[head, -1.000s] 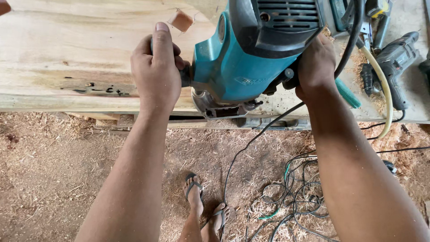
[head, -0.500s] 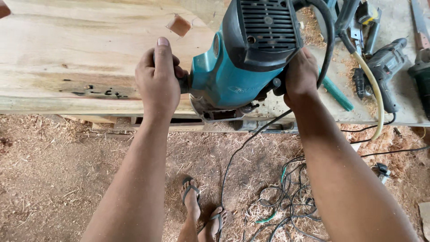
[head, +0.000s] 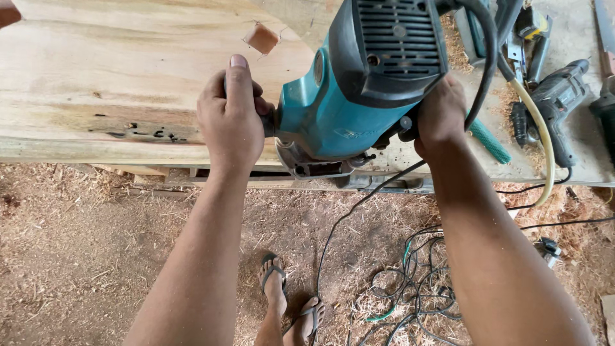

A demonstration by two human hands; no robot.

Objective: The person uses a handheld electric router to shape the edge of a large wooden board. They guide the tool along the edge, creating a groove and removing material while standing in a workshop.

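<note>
Sawdust covers the floor under a bench bearing a pale wooden slab. Both hands clamp the teal router at the slab's near edge: left hand and right hand each closed round a side handle.

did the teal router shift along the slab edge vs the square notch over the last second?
Cannot tell. The teal router sits right of the square notch in the wooden slab, much as before; the head camera moved, so small shifts are unclear.

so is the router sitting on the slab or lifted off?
On it: the router base rests at the wooden slab edge, both hands gripping its handles.
</note>
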